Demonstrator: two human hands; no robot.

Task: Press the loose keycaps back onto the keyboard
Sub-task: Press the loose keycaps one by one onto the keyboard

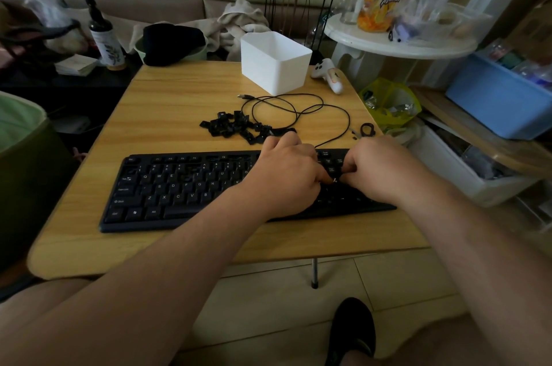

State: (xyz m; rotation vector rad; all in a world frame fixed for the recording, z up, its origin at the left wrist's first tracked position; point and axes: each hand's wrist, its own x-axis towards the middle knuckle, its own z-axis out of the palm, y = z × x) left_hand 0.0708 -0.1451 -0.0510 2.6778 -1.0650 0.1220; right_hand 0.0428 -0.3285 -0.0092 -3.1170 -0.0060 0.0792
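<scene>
Dim, soft indoor light; wide-angle bending and blur at the edges, sharper centre.

The keyboard point(179, 189) is showing black with white legends; the loose keycaps point(236, 127) and the coiled cable point(298, 110) are lying black on the table point(167, 103), which is showing yellow wood grain; the bin point(274, 62) is standing plain white; the crate point(501, 97) is showing pale blue; the slipper point(352, 330) is showing black.

Both forearms bare, no sleeves, watch or rings visible on left hand point(286, 174) or right hand point(385, 170). One foot in black slipper point(352, 333). Knees bare.
</scene>
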